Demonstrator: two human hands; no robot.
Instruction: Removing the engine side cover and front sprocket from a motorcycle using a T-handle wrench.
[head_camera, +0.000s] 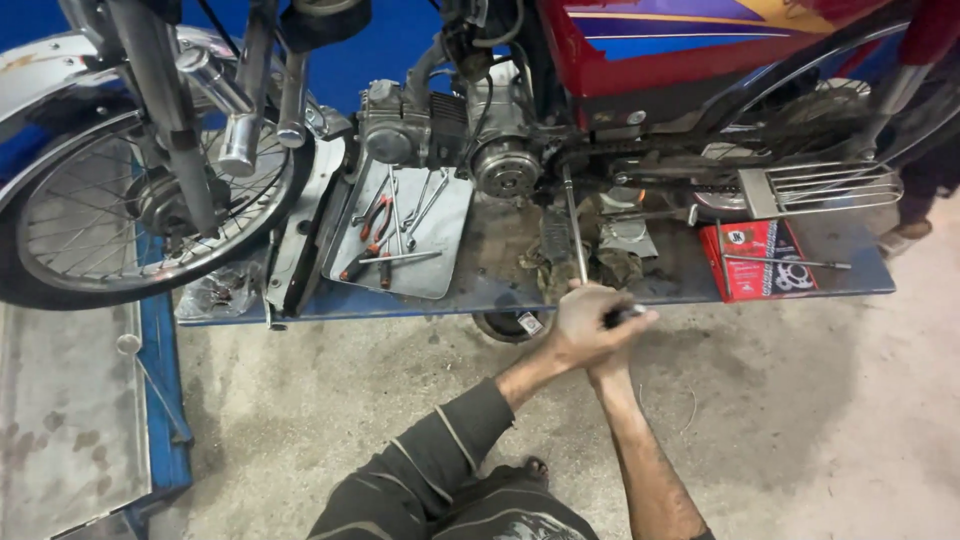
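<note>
A red motorcycle stands on a blue lift table (470, 295), its engine (500, 150) just above the table top. A long thin metal rod tool (574, 225) runs from below the engine down to my hands. My left hand (578, 325) is wrapped over the tool's lower end at the table's front edge. My right hand (622, 345) sits pressed under and beside it, closed around the tool's dark handle (627, 314). The left hand hides most of the handle.
A grey metal tray (445, 215) with pliers, spanners and screwdrivers lies left of the tool. Dirty rags (610, 262) lie around the rod. A red cardboard box (760, 262) with a thin rod across it sits right. The front wheel (130, 210) is far left. Concrete floor lies below.
</note>
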